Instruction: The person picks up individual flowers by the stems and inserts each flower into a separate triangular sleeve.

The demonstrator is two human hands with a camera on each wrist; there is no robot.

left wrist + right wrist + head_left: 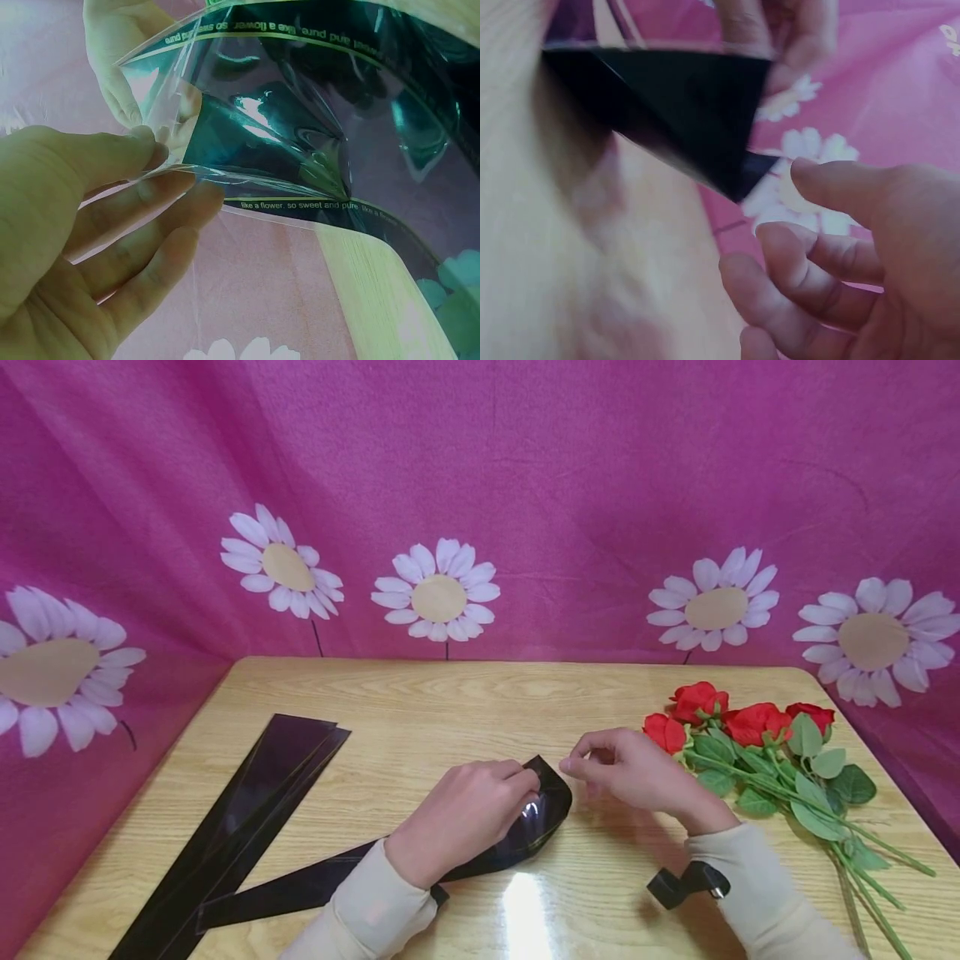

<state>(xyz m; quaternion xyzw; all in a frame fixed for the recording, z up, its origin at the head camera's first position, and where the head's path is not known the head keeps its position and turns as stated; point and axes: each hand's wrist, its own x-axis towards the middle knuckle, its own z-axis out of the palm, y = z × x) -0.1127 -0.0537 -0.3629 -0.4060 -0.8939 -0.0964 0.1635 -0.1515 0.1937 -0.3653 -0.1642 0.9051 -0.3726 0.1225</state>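
A single-rose wrapping sleeve (552, 810), black with a glossy clear side, slants across the middle of the table with its wide end raised. My left hand (468, 814) pinches the film at that wide end between thumb and fingers. In the left wrist view, the sleeve (262, 142) gapes at its mouth and bears a gold line with printed words. My right hand (637, 777) hovers just right of the sleeve. Its loosely bent fingers hold nothing, and in the right wrist view its thumb (840, 184) sits close to the black corner, seemingly apart from it.
More black sleeves (225, 835) lie stacked at the left of the table (420, 702). Several red roses (757, 724) with green leaves and stems lie at the right. Behind the table hangs a magenta cloth (555, 485) with daisies. Black straps circle both wrists.
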